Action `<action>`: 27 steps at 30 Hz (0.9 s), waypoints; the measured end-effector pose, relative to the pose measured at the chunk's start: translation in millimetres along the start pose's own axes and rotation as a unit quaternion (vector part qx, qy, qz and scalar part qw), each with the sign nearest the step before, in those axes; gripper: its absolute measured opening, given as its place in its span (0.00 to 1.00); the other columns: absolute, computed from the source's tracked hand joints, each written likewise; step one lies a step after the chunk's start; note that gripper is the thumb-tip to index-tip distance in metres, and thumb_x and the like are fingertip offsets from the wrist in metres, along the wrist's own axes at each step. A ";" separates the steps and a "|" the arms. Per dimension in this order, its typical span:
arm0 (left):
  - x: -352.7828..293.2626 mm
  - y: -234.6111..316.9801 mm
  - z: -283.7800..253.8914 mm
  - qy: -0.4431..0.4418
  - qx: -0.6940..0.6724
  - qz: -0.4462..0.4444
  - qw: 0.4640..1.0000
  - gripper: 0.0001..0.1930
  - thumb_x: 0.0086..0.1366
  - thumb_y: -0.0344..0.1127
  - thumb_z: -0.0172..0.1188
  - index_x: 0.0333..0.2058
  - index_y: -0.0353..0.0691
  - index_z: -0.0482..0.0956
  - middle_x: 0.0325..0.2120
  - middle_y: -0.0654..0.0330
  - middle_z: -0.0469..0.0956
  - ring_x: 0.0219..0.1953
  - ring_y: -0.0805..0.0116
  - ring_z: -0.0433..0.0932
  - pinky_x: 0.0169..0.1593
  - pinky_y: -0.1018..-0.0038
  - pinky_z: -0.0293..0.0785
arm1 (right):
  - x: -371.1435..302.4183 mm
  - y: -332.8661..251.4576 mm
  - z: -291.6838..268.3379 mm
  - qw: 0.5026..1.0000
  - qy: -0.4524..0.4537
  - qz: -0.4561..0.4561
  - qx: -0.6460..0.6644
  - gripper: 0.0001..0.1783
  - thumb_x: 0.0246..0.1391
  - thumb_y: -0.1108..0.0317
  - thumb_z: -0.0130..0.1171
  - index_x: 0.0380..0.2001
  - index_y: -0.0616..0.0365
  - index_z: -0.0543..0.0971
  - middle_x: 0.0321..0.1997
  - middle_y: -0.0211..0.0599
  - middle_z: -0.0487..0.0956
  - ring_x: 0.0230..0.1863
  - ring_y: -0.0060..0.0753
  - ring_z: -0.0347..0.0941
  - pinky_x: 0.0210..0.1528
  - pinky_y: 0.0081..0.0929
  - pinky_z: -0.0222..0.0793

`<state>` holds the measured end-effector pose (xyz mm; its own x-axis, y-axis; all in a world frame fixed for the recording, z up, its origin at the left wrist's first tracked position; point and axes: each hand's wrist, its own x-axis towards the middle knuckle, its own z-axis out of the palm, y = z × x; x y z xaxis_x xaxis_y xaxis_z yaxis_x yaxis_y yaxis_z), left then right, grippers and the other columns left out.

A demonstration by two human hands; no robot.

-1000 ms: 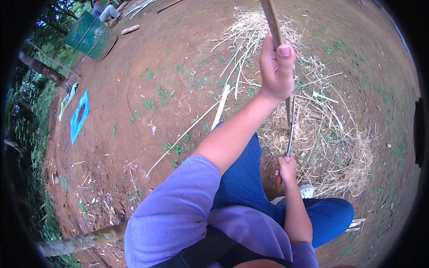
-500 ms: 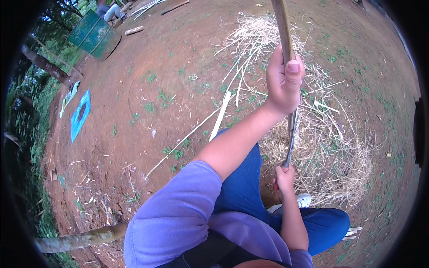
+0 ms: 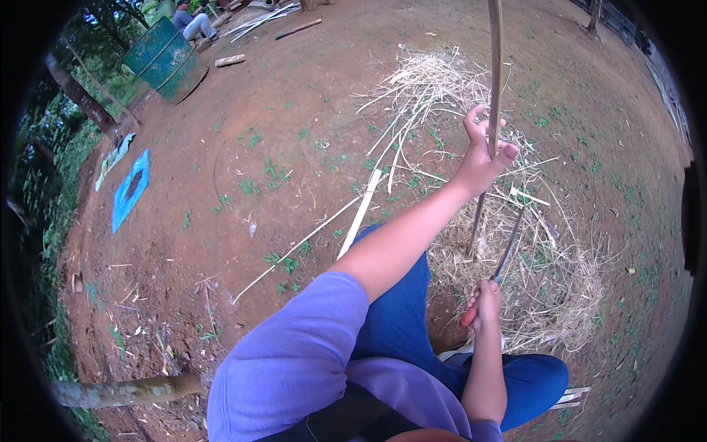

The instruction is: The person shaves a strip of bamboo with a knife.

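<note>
A long, narrow bamboo strip (image 3: 495, 70) stands nearly upright in front of me, its lower end by the shavings. My left hand (image 3: 480, 168) is at the strip's middle with fingers spread. The strip passes against the palm, between thumb and fingers, without a closed grip. Lower down, my right hand (image 3: 486, 300) is wrapped round the red handle of a knife (image 3: 508, 252). Its long dark blade points up and away, to the right of the strip and apart from it.
Pale shavings (image 3: 560, 287) lie heaped ahead and right. A flat pale slat (image 3: 361, 214) rests left of them. Farther left are a blue plastic sheet (image 3: 131, 190), a tilted green drum (image 3: 166, 60) and a seated person (image 3: 193, 23). A log (image 3: 125, 390) lies at lower left.
My left hand has loosened from around the strip, its fingers spreading. The knife has come away from the strip to the right. The strip's upper part has shifted right.
</note>
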<state>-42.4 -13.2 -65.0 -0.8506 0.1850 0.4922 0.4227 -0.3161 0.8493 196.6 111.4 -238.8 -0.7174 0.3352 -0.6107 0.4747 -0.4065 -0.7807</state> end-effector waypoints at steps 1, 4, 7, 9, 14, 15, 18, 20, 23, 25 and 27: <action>-4.2 -18.7 0.5 -0.015 0.056 -0.034 0.998 0.56 0.59 0.71 0.61 0.64 0.43 0.34 0.55 0.41 0.63 0.43 0.58 0.80 0.53 0.62 0.77 | -9.4 -22.9 0.1 0.999 0.007 -0.019 0.036 0.07 0.57 0.69 0.57 0.31 0.50 0.67 0.19 0.27 0.67 0.16 0.21 0.64 0.18 0.22 0.65; -13.6 -61.7 1.0 -0.093 0.256 -0.147 0.951 0.49 0.63 0.48 0.68 0.63 0.36 0.37 0.48 0.43 0.72 0.45 0.56 0.81 0.51 0.65 0.78 | -31.0 -95.1 -11.8 0.991 0.040 -0.114 0.059 0.08 0.59 0.68 0.57 0.33 0.51 0.68 0.19 0.25 0.67 0.17 0.20 0.63 0.19 0.21 0.64; -14.5 -87.6 -0.4 -0.157 0.271 -0.204 0.927 0.37 0.67 0.35 0.61 0.61 0.33 0.42 0.44 0.47 0.78 0.45 0.55 0.82 0.50 0.65 0.78 | -45.8 -160.6 -32.1 0.978 0.037 -0.194 0.070 0.08 0.60 0.66 0.59 0.34 0.51 0.68 0.20 0.23 0.66 0.18 0.18 0.62 0.21 0.20 0.63; -15.7 -98.8 0.9 -0.123 0.261 -0.155 0.945 0.29 0.69 0.29 0.55 0.60 0.33 0.49 0.44 0.48 0.79 0.45 0.55 0.83 0.49 0.63 0.78 | -47.8 -193.4 -47.1 0.974 0.023 -0.218 0.050 0.09 0.61 0.65 0.59 0.35 0.51 0.69 0.20 0.23 0.66 0.18 0.18 0.62 0.21 0.20 0.62; -15.8 -96.9 3.3 -0.075 0.280 -0.090 0.953 0.15 0.71 0.25 0.50 0.55 0.37 0.67 0.44 0.51 0.81 0.44 0.61 0.84 0.49 0.64 0.79 | -39.8 -176.7 -69.9 0.968 0.089 -0.231 0.035 0.09 0.59 0.65 0.59 0.35 0.53 0.70 0.20 0.25 0.66 0.18 0.20 0.63 0.20 0.21 0.63; -11.8 -90.6 6.1 -0.064 0.227 -0.090 0.968 0.16 0.72 0.25 0.49 0.57 0.37 0.67 0.43 0.52 0.81 0.44 0.63 0.83 0.49 0.65 0.79 | -36.2 -175.1 -71.3 0.970 0.087 -0.218 0.055 0.08 0.58 0.65 0.59 0.35 0.53 0.70 0.20 0.25 0.66 0.18 0.20 0.63 0.20 0.21 0.63; 1.1 -61.8 16.1 -0.062 0.142 -0.117 0.981 0.21 0.73 0.25 0.47 0.63 0.39 0.64 0.42 0.55 0.81 0.43 0.69 0.81 0.48 0.69 0.79 | -35.4 -175.3 -71.2 0.970 0.100 -0.185 0.120 0.07 0.58 0.65 0.58 0.33 0.53 0.70 0.20 0.26 0.66 0.18 0.20 0.62 0.20 0.21 0.62; 9.3 -36.7 19.5 -0.127 0.179 -0.170 0.961 0.26 0.73 0.25 0.45 0.69 0.41 0.59 0.43 0.55 0.81 0.44 0.70 0.80 0.51 0.69 0.78 | -35.2 -176.6 -80.3 0.967 0.107 -0.202 0.115 0.07 0.58 0.66 0.58 0.34 0.53 0.70 0.21 0.27 0.68 0.19 0.21 0.64 0.21 0.21 0.64; 2.2 -23.4 11.3 -0.263 0.433 -0.131 0.852 0.28 0.73 0.29 0.47 0.70 0.54 0.61 0.58 0.53 0.78 0.60 0.52 0.76 0.65 0.59 0.71 | -39.3 -180.3 -85.0 0.957 0.107 -0.230 0.142 0.07 0.59 0.68 0.57 0.33 0.54 0.70 0.21 0.28 0.68 0.19 0.23 0.65 0.23 0.23 0.65; -4.6 -25.5 0.9 -0.288 0.502 -0.117 0.807 0.24 0.69 0.30 0.50 0.63 0.54 0.72 0.46 0.53 0.82 0.54 0.52 0.78 0.59 0.56 0.72 | -43.4 -183.5 -79.4 0.952 0.098 -0.247 0.150 0.07 0.60 0.68 0.57 0.34 0.55 0.69 0.21 0.29 0.69 0.19 0.23 0.66 0.23 0.24 0.67; -3.8 -23.6 11.3 -0.323 0.555 -0.084 0.762 0.19 0.64 0.33 0.53 0.53 0.49 0.79 0.37 0.53 0.83 0.47 0.53 0.79 0.56 0.57 0.69 | -47.7 -185.2 -84.0 0.952 0.089 -0.253 0.145 0.09 0.60 0.68 0.59 0.35 0.55 0.69 0.22 0.30 0.70 0.20 0.25 0.69 0.24 0.25 0.69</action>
<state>-45.6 4.0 -84.8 -0.7419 0.6690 0.0448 0.6339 0.6780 0.3721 185.8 242.1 -76.3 -0.7073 0.6786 -0.1981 -0.0889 -0.3633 -0.9274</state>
